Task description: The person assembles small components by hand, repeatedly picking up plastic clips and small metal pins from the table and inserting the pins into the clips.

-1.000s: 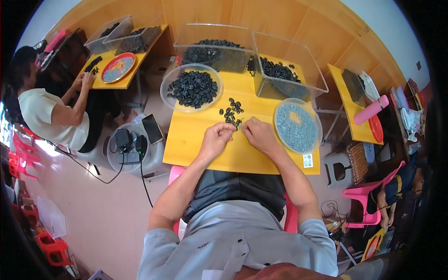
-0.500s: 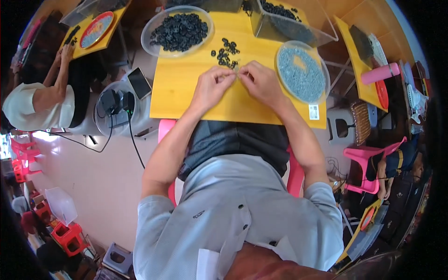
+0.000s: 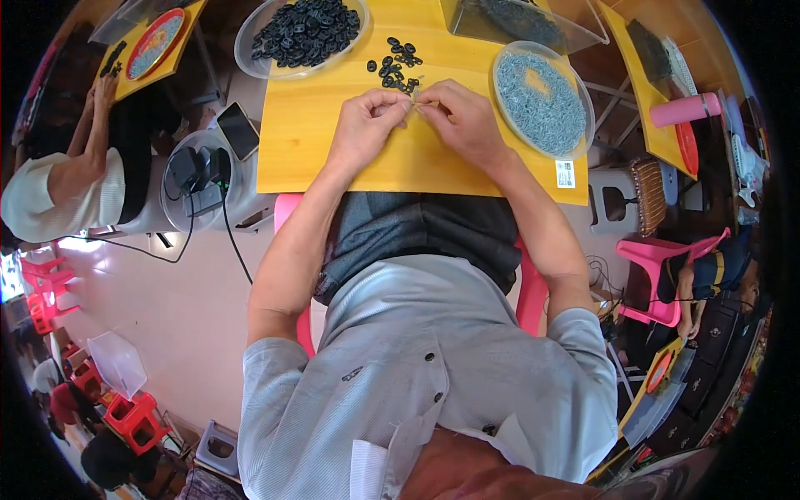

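Yellow tabletop (image 3: pixel 308 150) lies under both hands, which meet at its middle. Thumb and forefinger of the left hand (image 3: pixel 365 129) are pinched together on a small piece (image 3: pixel 414 102), mostly hidden by the fingertips; what it is cannot be made out. The right hand (image 3: pixel 465 125) comes in from the other side, fingers bent and their tips close against the same spot; whether they are clamped on the piece, I cannot tell.

Just beyond the fingertips, loose black pieces (image 3: pixel 399 59) lie in a scattered cluster, the nearest almost against the hands. Farther to the left stands a clear round tub (image 3: pixel 283 73) heaped with black pieces; to the right, a shallow round tub (image 3: pixel 589 112) holds many small grey pieces (image 3: pixel 546 108). A clear box (image 3: pixel 492 33) stands at the far right, and a white label (image 3: pixel 566 173) sits at the near right corner.

The held piece is too small to show which way it points or how its long axis runs. Many of the loose ones are oval, turned various ways, their cluster stretching from far to near toward the fingertips.
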{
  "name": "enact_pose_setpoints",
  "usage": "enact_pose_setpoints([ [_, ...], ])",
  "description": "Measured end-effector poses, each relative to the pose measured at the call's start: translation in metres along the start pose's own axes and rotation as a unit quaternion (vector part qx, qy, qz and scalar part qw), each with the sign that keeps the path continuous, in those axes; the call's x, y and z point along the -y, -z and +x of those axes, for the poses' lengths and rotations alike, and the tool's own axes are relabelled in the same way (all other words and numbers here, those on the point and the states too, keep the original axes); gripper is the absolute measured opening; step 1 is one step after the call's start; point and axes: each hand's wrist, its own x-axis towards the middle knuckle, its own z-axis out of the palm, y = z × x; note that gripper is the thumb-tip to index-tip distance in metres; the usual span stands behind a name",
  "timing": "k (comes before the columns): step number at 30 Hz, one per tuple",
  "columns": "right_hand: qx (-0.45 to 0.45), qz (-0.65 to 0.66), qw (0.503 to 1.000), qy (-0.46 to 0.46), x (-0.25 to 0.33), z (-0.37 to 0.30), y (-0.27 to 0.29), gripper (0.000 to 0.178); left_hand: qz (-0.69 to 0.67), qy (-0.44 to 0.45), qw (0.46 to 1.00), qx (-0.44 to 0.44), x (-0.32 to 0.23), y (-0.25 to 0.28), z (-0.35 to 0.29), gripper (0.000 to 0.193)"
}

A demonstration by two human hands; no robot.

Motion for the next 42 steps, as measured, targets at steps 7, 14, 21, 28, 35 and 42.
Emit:
enact_pose_setpoints([
  [7,-0.006,-0.018,1.0,0.014,-0.001,0.001,0.0,0.009,0.016,-0.001,1.0,0.005,0.0,0.0,0.002,0.018],
  [14,-0.003,0.054,0.988,-0.146,-0.005,-0.001,-0.002,0.007,-0.117,-0.038,0.992,-0.011,0.008,-0.001,0.005,0.017],
  [21,0.021,0.084,0.978,-0.187,-0.005,-0.003,-0.004,0.007,-0.096,0.0,0.995,-0.002,0.006,0.0,0.005,0.018],
  [28,0.018,0.079,0.98,-0.18,-0.009,-0.005,-0.008,0.007,-0.091,-0.007,0.996,0.009,0.008,0.0,0.006,0.017],
  [35,0.017,0.067,0.981,-0.179,-0.008,-0.004,-0.007,0.008,-0.078,-0.008,0.997,0.008,0.008,0.0,0.005,0.017],
  [42,0.028,0.069,0.981,-0.182,-0.006,-0.005,-0.007,0.01,-0.068,-0.006,0.998,0.006,0.009,-0.001,0.005,0.017],
])
